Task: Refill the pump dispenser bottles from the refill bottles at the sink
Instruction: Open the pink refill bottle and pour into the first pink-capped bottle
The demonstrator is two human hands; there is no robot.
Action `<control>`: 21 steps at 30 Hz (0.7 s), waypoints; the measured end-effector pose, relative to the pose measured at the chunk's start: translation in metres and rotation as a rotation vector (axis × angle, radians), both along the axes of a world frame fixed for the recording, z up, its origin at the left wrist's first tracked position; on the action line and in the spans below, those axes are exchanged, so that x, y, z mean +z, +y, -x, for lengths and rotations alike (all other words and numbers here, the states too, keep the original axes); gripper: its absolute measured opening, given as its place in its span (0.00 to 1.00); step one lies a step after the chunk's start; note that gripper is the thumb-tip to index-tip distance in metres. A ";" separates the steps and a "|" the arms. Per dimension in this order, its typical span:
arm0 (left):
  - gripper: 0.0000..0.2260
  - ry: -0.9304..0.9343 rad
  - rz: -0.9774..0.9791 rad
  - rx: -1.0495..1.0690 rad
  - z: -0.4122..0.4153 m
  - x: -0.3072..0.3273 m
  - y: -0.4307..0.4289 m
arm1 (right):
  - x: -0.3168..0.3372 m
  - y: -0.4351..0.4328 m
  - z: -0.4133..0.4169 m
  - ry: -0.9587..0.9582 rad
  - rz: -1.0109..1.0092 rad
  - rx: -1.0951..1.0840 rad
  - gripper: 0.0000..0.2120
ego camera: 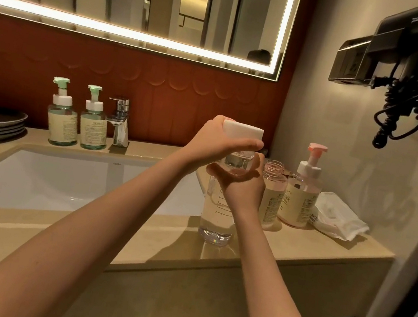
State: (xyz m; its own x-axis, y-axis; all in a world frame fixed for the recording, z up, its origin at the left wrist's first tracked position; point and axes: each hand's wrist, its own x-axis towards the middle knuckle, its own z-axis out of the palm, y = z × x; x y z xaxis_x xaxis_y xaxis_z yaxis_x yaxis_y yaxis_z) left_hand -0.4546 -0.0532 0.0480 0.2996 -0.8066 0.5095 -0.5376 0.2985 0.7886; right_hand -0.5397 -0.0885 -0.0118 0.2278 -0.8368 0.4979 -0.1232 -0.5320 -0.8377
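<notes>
If our left hand (219, 140), wrapped round the white cap (243, 130), twists too hard while our right hand (242, 185) grips the refill bottle (216, 215), it may tip and spill.

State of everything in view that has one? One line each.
clear refill bottle: upright, holds clear liquid
white cap: at its neck, seating unclear
left hand: grips white cap
right hand: holds refill bottle's shoulder
pink bottle without pump: upright, neck open
pink pump dispenser: upright, pump on
far-left green pump dispenser: upright, pump on
green pump dispenser by faucet: upright, pump on
faucet: no water running
mirror light: lit
hair dryer: docked on wall
</notes>
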 end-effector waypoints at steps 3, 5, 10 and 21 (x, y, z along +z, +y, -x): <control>0.31 0.066 -0.070 -0.104 0.003 0.001 0.000 | -0.003 -0.002 0.002 -0.006 0.006 -0.007 0.36; 0.31 0.070 -0.100 -0.144 0.001 0.001 0.000 | -0.004 -0.004 0.004 -0.017 -0.007 -0.010 0.35; 0.24 0.117 0.085 -0.044 0.006 0.003 -0.005 | -0.004 -0.009 0.004 -0.043 -0.013 -0.025 0.37; 0.29 0.131 0.011 0.161 -0.023 -0.011 -0.022 | 0.000 -0.015 0.026 -0.047 -0.016 -0.082 0.27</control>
State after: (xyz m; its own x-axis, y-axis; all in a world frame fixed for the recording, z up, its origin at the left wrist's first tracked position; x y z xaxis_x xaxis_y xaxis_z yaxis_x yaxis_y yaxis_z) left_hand -0.4314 -0.0753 0.0365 0.4882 -0.7376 0.4665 -0.4720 0.2265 0.8520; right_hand -0.5656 -0.1038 -0.0120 0.1351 -0.8597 0.4927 -0.1259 -0.5081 -0.8520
